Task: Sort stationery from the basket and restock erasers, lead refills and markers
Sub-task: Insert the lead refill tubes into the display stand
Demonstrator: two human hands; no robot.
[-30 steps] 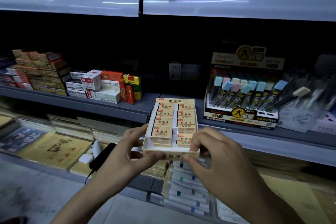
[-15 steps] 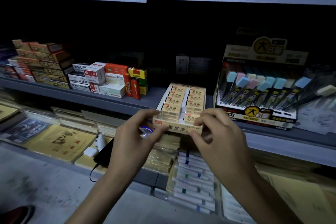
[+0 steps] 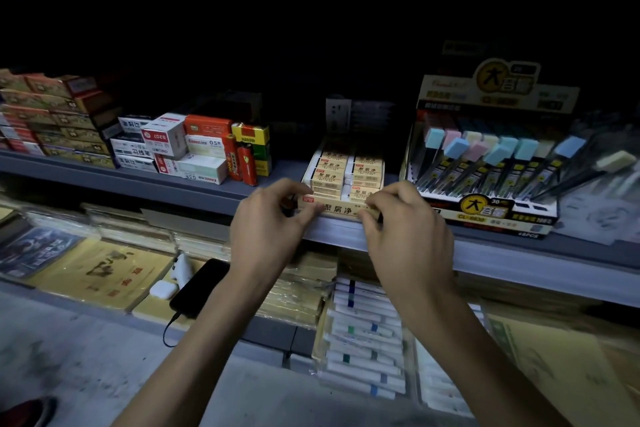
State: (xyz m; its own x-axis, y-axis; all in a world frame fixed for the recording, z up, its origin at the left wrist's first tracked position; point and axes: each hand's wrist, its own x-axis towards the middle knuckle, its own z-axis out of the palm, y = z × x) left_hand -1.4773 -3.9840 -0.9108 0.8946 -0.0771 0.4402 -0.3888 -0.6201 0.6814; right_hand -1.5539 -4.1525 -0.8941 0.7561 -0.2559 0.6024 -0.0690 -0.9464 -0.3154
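A cream open-top box of erasers [image 3: 343, 180] sits on the grey middle shelf [image 3: 194, 189], between stacked small boxes and a lead refill display. Two rows of wrapped erasers fill it. My left hand [image 3: 266, 229] pinches the box's front left corner with thumb and fingers. My right hand [image 3: 405, 229] pinches its front right corner. The box's front edge lines up near the shelf lip.
The lead refill display [image 3: 485, 180] with pastel-capped tubes stands right of the box. Small red, white and yellow boxes [image 3: 194, 149] are stacked to the left. Below lie notebooks [image 3: 100, 274], a black phone [image 3: 201, 288] on a cable, and white marker packs [image 3: 363, 333].
Both hands carried the eraser box up and forward from mid-air onto the middle shelf, and it now rests there pushed further back.
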